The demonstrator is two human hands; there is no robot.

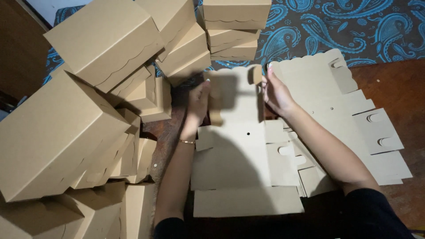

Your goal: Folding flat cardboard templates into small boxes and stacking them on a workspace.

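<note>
A flat brown cardboard box blank [234, 159] lies in front of me, its far end lifted up between my hands. My left hand [198, 98] grips the raised left side flap. My right hand [276, 90] pinches the raised right flap near its small tab. Under and to the right of it lies a stack of more flat die-cut blanks [354, 119] with scalloped edges and tab slots.
Several folded brown boxes [66, 128] are piled at the left, and more stand at the back [232, 31]. A blue paisley cloth [345, 26] covers the far side. Bare dark wood [398, 84] shows at the right.
</note>
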